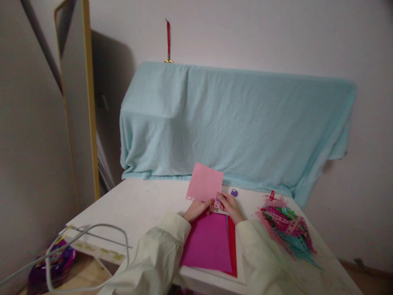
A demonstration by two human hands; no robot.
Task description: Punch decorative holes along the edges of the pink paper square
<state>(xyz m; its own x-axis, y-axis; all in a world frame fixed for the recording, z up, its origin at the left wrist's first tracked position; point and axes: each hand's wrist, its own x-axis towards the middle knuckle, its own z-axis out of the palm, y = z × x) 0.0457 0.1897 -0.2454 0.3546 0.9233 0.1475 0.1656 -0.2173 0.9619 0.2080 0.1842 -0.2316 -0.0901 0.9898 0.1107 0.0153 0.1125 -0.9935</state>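
A square sheet of pink paper [205, 182] stands tilted above the table, with a row of punched holes along its lower edge. My left hand [199, 209] is closed on that edge near its right end. Beside it, my right hand [230, 206] pinches a small pink-and-purple paper punch [217, 200] at the paper's lower right corner. The fingers partly cover the punch, so its mouth is hidden. Under my wrists lies a stack of coloured paper, with a magenta sheet [207, 243] on top and red sheets [232, 246] showing at the right.
A small purple punch-like piece [234, 192] lies beyond my right hand. Punched paper strips [287, 227] are heaped at the right. A light blue cloth [239, 127] hangs behind the white table [129, 205]. A grey cable [125, 237] loops over the left front edge.
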